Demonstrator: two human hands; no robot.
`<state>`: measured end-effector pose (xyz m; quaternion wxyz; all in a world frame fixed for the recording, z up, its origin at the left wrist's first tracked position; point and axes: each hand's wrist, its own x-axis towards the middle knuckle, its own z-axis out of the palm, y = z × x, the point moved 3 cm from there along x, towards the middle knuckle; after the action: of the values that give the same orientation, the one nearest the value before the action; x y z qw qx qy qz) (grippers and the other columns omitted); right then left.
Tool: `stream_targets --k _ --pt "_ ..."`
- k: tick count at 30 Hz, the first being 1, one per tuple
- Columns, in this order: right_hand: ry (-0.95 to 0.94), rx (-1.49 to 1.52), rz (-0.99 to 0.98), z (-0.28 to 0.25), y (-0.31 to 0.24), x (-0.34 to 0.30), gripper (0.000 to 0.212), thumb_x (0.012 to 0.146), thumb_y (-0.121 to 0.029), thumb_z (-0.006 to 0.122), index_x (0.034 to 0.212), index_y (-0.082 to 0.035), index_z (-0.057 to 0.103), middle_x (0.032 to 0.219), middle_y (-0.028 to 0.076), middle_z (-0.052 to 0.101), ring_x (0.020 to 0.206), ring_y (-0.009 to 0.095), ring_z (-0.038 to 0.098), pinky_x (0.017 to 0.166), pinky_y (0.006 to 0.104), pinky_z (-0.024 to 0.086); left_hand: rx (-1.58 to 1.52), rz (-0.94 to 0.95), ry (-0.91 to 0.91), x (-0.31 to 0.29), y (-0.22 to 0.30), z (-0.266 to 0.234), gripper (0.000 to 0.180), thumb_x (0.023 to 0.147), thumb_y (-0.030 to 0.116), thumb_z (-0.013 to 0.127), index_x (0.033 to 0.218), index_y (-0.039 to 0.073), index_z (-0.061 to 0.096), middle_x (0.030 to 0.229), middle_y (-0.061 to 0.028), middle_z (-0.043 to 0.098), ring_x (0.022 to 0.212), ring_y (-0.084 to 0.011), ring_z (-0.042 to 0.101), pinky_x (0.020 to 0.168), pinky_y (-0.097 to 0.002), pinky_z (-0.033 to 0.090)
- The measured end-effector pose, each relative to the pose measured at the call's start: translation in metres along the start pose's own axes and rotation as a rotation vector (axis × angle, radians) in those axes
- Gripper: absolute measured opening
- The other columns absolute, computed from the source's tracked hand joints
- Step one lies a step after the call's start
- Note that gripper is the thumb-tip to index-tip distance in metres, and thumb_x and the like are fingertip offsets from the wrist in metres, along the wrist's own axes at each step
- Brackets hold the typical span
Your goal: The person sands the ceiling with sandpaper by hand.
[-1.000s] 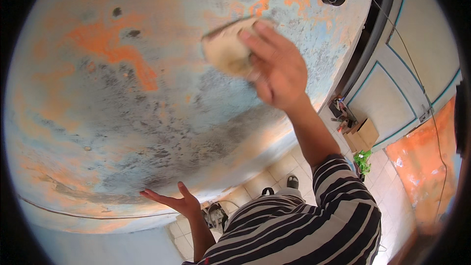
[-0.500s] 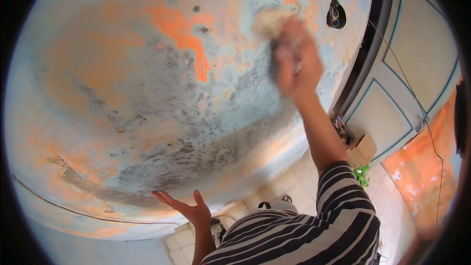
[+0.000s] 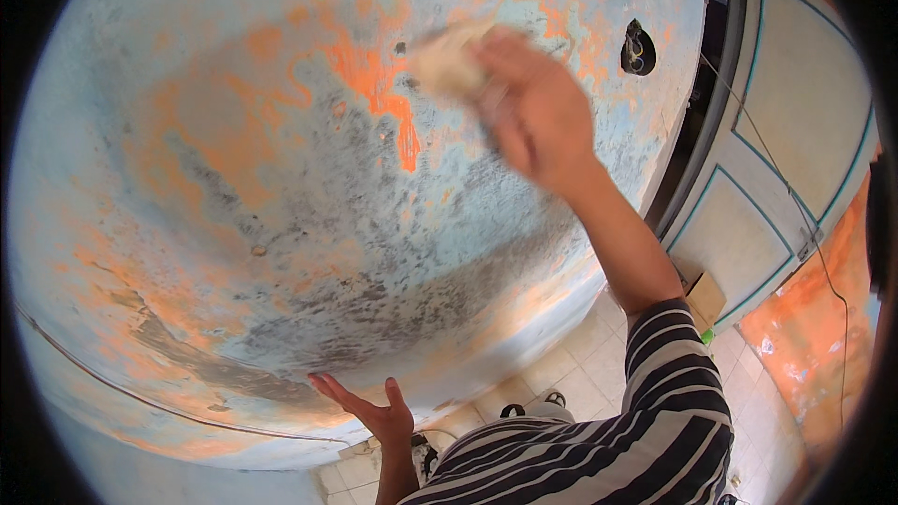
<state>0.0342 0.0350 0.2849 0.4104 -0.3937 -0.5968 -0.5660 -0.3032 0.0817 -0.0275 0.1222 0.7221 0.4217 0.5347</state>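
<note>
Clasping a pale pad [image 3: 447, 64] in the curled right hand [image 3: 545, 122], right of the orange streak [image 3: 369, 84] on the wall [image 3: 187, 14].
Likely light and stiffish, though blurred; best gripped by the right edge. Spreading the left hand [image 3: 382, 416] wide, empty, nearer.

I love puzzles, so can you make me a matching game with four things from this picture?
Things
1. Right hand
2. Wall
3. Left hand
4. Door

Looks and states
A. Open, fingers spread, holding nothing
B. Whitish with thin blue-green lines
C. Gripping a pale, blurry object
D. Patchy light blue, orange and dark grey

Right pairs: 1-C, 2-D, 3-A, 4-B
</note>
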Motion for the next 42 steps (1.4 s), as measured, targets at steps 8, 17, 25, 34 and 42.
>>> stream_targets --k 8,17,25,34,42 --pt "0.022 0.098 -0.143 0.008 -0.027 -0.025 0.014 0.089 -0.005 0.07 0.103 -0.003 0.068 0.123 0.011 0.073 0.116 0.036 0.068 0.095 0.0427 0.055 -0.014 -0.025 -0.037 -0.007 -0.005 -0.001 0.1 0.096 0.033 0.069 0.166 0.007 0.003 0.172 -0.0264 -0.003 0.159 -0.0469 0.0 0.124 -0.0638 0.012" --pt "0.009 0.066 0.268 0.0 -0.036 -0.086 0.033 0.092 -0.013 0.067 0.122 0.001 0.066 0.125 0.02 0.07 0.12 0.041 0.064 0.102 0.0484 0.049 -0.024 -0.061 -0.08 -0.009 0.001 -0.003 0.098 0.098 0.038 0.066 0.166 0.007 0.003 0.173 -0.0221 0.0 0.159 -0.0423 0.004 0.126 -0.0602 0.009" --pt "0.131 0.012 0.652 -0.007 -0.06 -0.165 0.032 0.094 -0.006 0.064 0.123 0.006 0.065 0.13 0.026 0.065 0.121 0.042 0.063 0.107 0.0456 0.047 -0.035 -0.061 -0.102 -0.02 0.002 0.013 0.097 0.098 0.035 0.066 0.166 0.004 0.003 0.172 -0.0233 -0.002 0.159 -0.0424 0.005 0.126 -0.0595 0.009" --pt "0.137 0.017 0.915 -0.025 -0.042 -0.231 0.033 0.093 -0.003 0.065 0.125 0.003 0.064 0.126 0.017 0.068 0.1 0.019 0.066 0.078 0.027 0.053 -0.118 0.031 -0.265 -0.029 0.049 0.048 0.104 0.09 0.019 0.069 0.165 0.006 -0.001 0.17 -0.0278 -0.012 0.158 -0.0485 -0.006 0.124 -0.0647 0.009" --pt "0.217 -0.005 1.06 -0.053 0.037 -0.266 0.02 0.097 -0.005 0.064 0.115 0.002 0.066 0.124 0.013 0.07 0.104 0.021 0.069 0.086 0.0313 0.054 -0.129 0.102 -0.235 -0.025 0.089 0.104 0.105 0.09 0.023 0.07 0.166 0.009 -0.001 0.169 -0.0288 -0.014 0.157 -0.0496 -0.01 0.122 -0.0691 0.005"
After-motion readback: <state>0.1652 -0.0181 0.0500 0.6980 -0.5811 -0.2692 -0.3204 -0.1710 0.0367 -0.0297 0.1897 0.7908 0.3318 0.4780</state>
